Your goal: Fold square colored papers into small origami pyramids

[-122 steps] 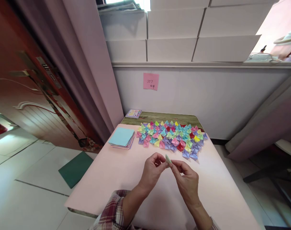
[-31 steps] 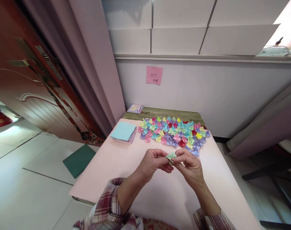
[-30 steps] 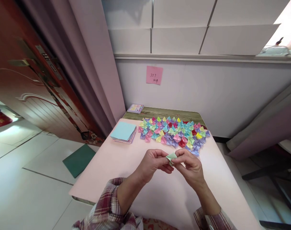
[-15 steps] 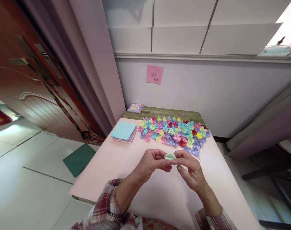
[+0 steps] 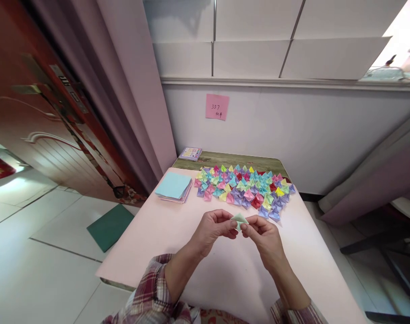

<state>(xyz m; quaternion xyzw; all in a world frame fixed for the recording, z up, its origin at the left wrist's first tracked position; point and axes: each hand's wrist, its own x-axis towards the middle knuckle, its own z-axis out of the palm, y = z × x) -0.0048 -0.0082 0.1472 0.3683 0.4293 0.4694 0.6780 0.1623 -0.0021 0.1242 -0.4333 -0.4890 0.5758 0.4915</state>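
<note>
A small pale green folded paper piece [image 5: 239, 219] is held above the pink table [image 5: 164, 234], pinched from both sides. My left hand [image 5: 214, 229] grips its left edge with thumb and fingers closed. My right hand [image 5: 262, 237] pinches its right edge the same way. Beyond my hands lies a dense patch of several small folded paper shapes [image 5: 243, 189] in many colours. A stack of square paper sheets [image 5: 174, 186], light blue on top, rests to the left of that patch.
A small printed paper pack [image 5: 190, 153] lies on the wooden strip [image 5: 232, 159] at the table's far edge. A pink sticky note [image 5: 217, 107] hangs on the wall. White boxes [image 5: 269, 40] are stacked above; a green mat [image 5: 109, 227] lies on the tiled floor.
Both hands kept working the green piece and turned it slightly. My right fingers, spread half a second ago, have closed on it again. The table's other things have not moved.
</note>
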